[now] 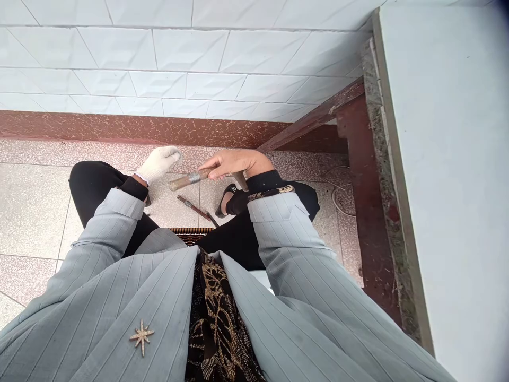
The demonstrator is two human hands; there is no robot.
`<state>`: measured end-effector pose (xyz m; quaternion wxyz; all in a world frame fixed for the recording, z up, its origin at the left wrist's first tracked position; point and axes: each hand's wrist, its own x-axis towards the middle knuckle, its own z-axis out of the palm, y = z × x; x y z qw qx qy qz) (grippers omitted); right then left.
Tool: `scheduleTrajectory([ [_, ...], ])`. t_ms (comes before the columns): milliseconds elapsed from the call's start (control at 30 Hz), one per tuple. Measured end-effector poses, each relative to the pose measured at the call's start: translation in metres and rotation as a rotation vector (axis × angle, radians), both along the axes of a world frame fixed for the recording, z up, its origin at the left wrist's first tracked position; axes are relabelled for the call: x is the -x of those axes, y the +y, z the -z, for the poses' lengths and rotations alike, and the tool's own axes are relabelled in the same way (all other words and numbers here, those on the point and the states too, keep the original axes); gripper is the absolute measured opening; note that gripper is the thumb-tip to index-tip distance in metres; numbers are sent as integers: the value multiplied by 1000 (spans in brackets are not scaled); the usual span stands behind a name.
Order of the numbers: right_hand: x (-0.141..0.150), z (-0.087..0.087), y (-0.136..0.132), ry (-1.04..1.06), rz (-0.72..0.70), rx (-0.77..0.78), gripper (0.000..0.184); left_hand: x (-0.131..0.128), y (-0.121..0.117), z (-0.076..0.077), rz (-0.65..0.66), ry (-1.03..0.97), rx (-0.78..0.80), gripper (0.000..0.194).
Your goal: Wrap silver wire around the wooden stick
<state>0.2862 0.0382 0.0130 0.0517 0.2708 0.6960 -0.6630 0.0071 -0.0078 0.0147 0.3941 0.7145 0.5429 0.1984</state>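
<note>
Brownish handle, grey pinstriped jacket

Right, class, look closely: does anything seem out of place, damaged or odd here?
Yes, mildly: the left-hand grip wears a pale glove but the right-hand grip is bare, a mismatch. The worn handle held there has a grey band around it, perhaps a repair. I see no spill.

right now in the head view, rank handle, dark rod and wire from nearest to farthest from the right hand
1. Handle: in the right hand, pointing left.
2. Dark rod: on the floor, lower left.
3. Wire: on the floor, well to the right.
</note>
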Motion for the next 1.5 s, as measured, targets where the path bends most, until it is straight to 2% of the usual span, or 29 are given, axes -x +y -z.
scheduleTrajectory([
  [67,-3,-7,-2,91,133,-47,54,0,1,3,-34,-55,9,14],
  [133,-3,-12,-4,202,326,-91,55,-1,0,6,-72,-97,40,13],
  [233,3,-10,-6,325,629,-123,56,-5,-3,7,-4,-110,115,18],
  [333,11,-2,-4,285,832,-179,54,-11,-7,4,144,-80,126,22],
  [400,15,4,-2,119,889,-274,46,-14,-9,3,207,-30,86,23],
  [433,16,7,-1,-5,878,-345,39,-15,-9,4,232,1,65,24],
  [500,18,11,0,-264,763,-506,26,-16,-9,5,260,62,33,24],
  [567,18,13,0,-457,541,-609,17,-15,-8,7,267,113,26,23],
  [600,19,13,0,-513,410,-606,14,-15,-8,9,269,132,25,23],
  [700,19,15,-1,-534,61,-382,8,-11,-6,11,259,153,1,23],
  [733,19,16,-1,-504,-6,-287,9,-10,-5,12,252,155,-5,23],
  [800,18,18,-1,-427,-56,-149,16,-8,-3,13,227,153,-12,22],
  [933,15,18,0,-294,-56,-38,40,-3,1,13,172,120,-9,20],
  [1067,9,8,0,-98,-21,8,43,-1,3,11,122,66,21,20],
  [1300,2,-11,-5,151,210,-27,48,-4,1,15,111,-258,122,18],
  [1400,5,-11,-8,254,319,-33,53,-6,-3,12,123,-294,181,23],
  [1500,10,-5,-8,310,510,-62,57,-8,-6,10,115,-277,191,21],
])
